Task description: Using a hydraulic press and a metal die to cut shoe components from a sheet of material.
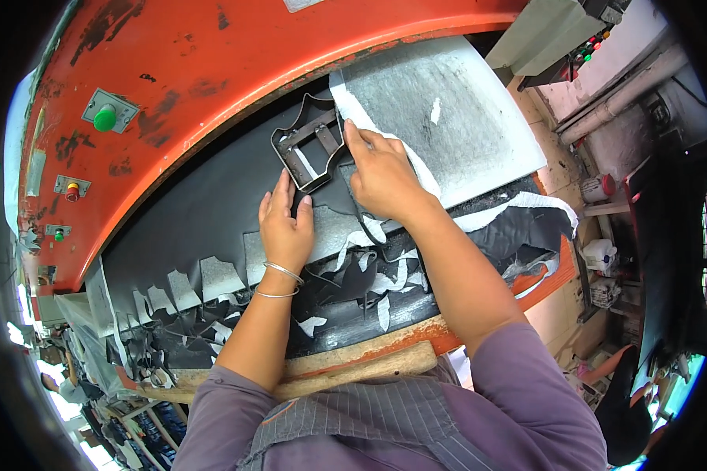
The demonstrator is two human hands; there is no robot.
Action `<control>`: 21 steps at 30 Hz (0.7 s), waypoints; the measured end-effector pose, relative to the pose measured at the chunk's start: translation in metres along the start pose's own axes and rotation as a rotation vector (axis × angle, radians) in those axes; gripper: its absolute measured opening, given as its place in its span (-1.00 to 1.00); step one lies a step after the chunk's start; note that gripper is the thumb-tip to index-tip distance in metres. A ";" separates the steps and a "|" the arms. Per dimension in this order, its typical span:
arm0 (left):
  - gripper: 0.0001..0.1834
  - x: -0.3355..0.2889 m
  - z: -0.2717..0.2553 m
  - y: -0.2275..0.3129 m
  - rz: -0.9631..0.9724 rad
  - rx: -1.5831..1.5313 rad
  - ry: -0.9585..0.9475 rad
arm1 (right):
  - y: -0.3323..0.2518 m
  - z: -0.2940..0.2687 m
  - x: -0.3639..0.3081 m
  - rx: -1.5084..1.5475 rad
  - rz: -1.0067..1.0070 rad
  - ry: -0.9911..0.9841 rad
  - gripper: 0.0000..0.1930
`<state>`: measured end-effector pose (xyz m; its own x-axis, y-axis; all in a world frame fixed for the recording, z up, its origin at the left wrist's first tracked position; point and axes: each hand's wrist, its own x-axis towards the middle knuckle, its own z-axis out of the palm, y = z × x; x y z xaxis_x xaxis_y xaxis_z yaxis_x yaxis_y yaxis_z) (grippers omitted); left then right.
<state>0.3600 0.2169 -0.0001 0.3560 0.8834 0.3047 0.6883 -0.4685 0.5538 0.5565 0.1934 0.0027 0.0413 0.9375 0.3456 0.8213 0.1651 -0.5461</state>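
Observation:
A metal cutting die (317,125), a curved-outline frame with crossbars, lies on a black leather-like sheet (204,180). My left hand (287,224) is at its near left corner, fingers along the side and thumb at the lower edge. My right hand (383,174) grips its right edge, the index finger stretched up along the metal and the other fingers bent. A pale strip shows through the die's frame. The sheet's near edge is notched with cut-outs, where a pale grey surface shows.
Black and white offcuts (361,279) litter the near side, before a wooden bar (361,369). A red press (188,94) with a green button (104,118) arches over the far side. A pale grey board (463,118) lies right; shelves with containers (598,187) stand beyond.

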 end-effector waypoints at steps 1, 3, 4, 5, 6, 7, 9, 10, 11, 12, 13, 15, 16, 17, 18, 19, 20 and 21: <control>-0.39 -0.001 0.001 -0.001 0.000 0.005 -0.005 | 0.001 0.000 0.000 -0.018 -0.026 0.004 -0.31; -0.39 -0.005 0.002 -0.001 -0.030 -0.095 0.047 | 0.002 -0.001 -0.001 -0.033 -0.051 0.010 -0.32; -0.39 -0.005 0.001 0.000 -0.030 -0.091 0.046 | 0.002 -0.002 0.000 -0.028 -0.064 0.005 -0.32; -0.39 -0.006 0.000 0.002 -0.034 -0.091 0.054 | 0.002 -0.003 0.000 -0.024 -0.078 0.000 -0.33; -0.39 -0.006 -0.002 0.003 -0.038 -0.092 0.060 | 0.002 -0.003 0.001 -0.021 -0.076 0.001 -0.33; -0.39 -0.006 -0.003 0.004 -0.038 -0.090 0.058 | 0.001 -0.003 0.001 -0.019 -0.069 -0.005 -0.33; -0.39 -0.008 -0.005 0.004 -0.029 -0.059 0.048 | -0.002 -0.002 0.000 -0.016 -0.060 -0.010 -0.34; -0.39 -0.008 -0.007 0.004 -0.028 -0.059 0.047 | -0.002 -0.003 -0.001 -0.016 -0.064 0.001 -0.34; -0.39 -0.008 -0.009 0.004 0.012 -0.002 0.043 | -0.002 -0.003 -0.003 -0.017 -0.068 0.011 -0.34; -0.40 -0.008 -0.009 0.005 0.052 0.053 0.046 | -0.001 -0.004 -0.003 -0.022 -0.073 0.012 -0.34; -0.40 -0.008 -0.008 0.005 0.052 0.048 0.052 | 0.000 -0.006 -0.003 -0.021 -0.062 -0.001 -0.34; -0.41 -0.010 -0.005 0.002 0.086 0.047 0.060 | 0.000 -0.008 -0.006 -0.028 -0.054 -0.018 -0.33; -0.42 -0.012 -0.005 0.002 0.098 0.047 0.053 | -0.001 -0.008 -0.009 -0.019 -0.042 -0.021 -0.33; -0.42 -0.013 -0.003 0.001 0.096 0.039 0.058 | -0.001 -0.009 -0.011 -0.011 -0.030 -0.025 -0.33; -0.42 -0.015 -0.001 0.001 0.095 0.052 0.065 | -0.002 -0.010 -0.011 -0.019 -0.036 -0.029 -0.33; -0.42 -0.016 0.001 0.001 0.093 0.065 0.073 | -0.002 -0.010 -0.011 -0.030 -0.017 -0.029 -0.33; -0.43 -0.016 0.003 0.001 0.091 0.069 0.077 | -0.003 -0.011 -0.011 -0.040 0.000 -0.029 -0.33; -0.43 -0.013 0.006 0.003 0.093 0.056 0.086 | -0.001 -0.011 -0.011 -0.055 -0.005 -0.029 -0.33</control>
<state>0.3610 0.2036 -0.0070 0.3659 0.8309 0.4191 0.6901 -0.5444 0.4768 0.5611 0.1794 0.0079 0.0215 0.9453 0.3256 0.8517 0.1532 -0.5011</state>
